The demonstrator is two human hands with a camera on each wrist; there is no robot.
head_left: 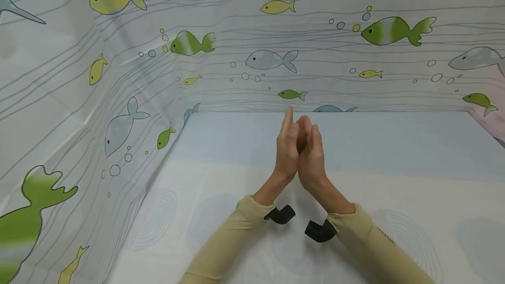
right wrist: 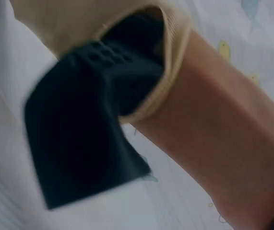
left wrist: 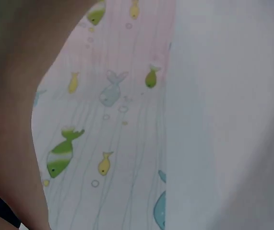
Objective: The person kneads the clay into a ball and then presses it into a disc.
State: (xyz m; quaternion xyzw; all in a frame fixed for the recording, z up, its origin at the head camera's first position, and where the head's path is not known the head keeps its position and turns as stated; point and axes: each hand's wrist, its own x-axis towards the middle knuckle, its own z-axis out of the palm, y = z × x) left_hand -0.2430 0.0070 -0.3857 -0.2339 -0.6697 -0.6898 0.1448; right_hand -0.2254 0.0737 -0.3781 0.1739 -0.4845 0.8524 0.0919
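In the head view my left hand [head_left: 287, 150] and right hand [head_left: 313, 159] stand upright against each other, palms facing, above the table. Their heels touch, and the fingers point up and away from me with a dark hollow between them near the top. The left forefinger reaches highest. Nothing shows in either hand, though the space between the palms is mostly hidden. In the left wrist view only bare skin of the arm [left wrist: 9, 120] appears at the left side. The right wrist view has the bare right wrist [right wrist: 213, 110] beside a beige sleeve cuff [right wrist: 177, 57].
A black curved piece [head_left: 282, 214] sits at the left cuff, and a similar black piece [head_left: 320, 231] at the right cuff. The table [head_left: 221, 143] has a pale blue band and a white patterned front. Fish-printed sheeting [head_left: 221, 25] hangs behind it and along the left.
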